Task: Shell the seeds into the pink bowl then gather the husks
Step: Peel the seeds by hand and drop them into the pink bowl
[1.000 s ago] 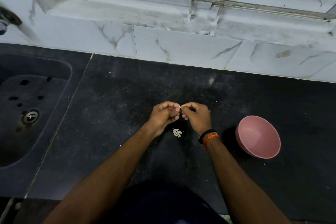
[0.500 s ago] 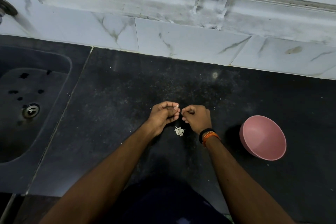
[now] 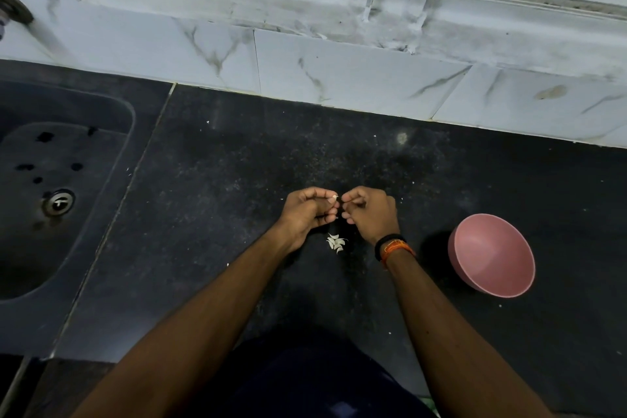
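A seed (image 3: 335, 196) sat pinched between the left hand (image 3: 310, 212) and right hand (image 3: 369, 212), both curled round it above the counter (image 3: 237, 214). Little had changed over the last second: the hands stayed together, so shelling seemed ongoing. One small pile (image 3: 336, 243) of roughly six pale pieces lay just below them. One pink bowl (image 3: 492, 256) stood to the right, apparently empty.

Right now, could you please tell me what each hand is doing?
Left hand: fingers curled, pinching a small pale seed.
Right hand: fingers curled, pinching at the same seed.
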### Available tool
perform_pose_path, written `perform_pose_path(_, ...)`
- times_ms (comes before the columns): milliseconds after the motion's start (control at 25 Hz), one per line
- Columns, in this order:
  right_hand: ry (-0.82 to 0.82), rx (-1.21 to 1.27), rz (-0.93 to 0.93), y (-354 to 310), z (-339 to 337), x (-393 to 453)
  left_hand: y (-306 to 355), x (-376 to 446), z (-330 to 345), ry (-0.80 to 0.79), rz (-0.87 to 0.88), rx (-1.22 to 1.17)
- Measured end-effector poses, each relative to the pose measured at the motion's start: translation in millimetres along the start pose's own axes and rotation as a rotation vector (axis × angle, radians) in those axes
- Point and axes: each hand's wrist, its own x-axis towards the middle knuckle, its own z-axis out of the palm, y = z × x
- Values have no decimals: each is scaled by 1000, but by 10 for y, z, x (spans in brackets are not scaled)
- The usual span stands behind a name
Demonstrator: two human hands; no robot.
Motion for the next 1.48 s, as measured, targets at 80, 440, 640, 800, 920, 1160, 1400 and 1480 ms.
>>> perform_pose_path(80,-40,3,-11,-12,-10,-6,-1,0,-3,3,1,0)
perform_pose_path(440,-12,34,-122,-85,-39,-40,14,-38,0,0,19,2)
perform_pose_path(640,-2,33,-129,-118,-55,-50,37,-65,5,-6,64,9)
perform_pose_path(800,9,24,-137,-127,-57,-53,42,-82,16,-2,103,18)
perform_pose_path(920,21,-28,-146,-136,-47,-56,40,-96,29,0,132,35)
perform_pose_path(1160,60,-170,-132,-234,-54,-91,65,-103,87,13,155,58)
perform_pose_path(1400,69,-197,-99,-144,-87,-109,66,-96,61,-3,111,-15)
perform_pose_path(1480,60,-186,-116,-105,-100,-102,59,-86,50,-5,104,-6)
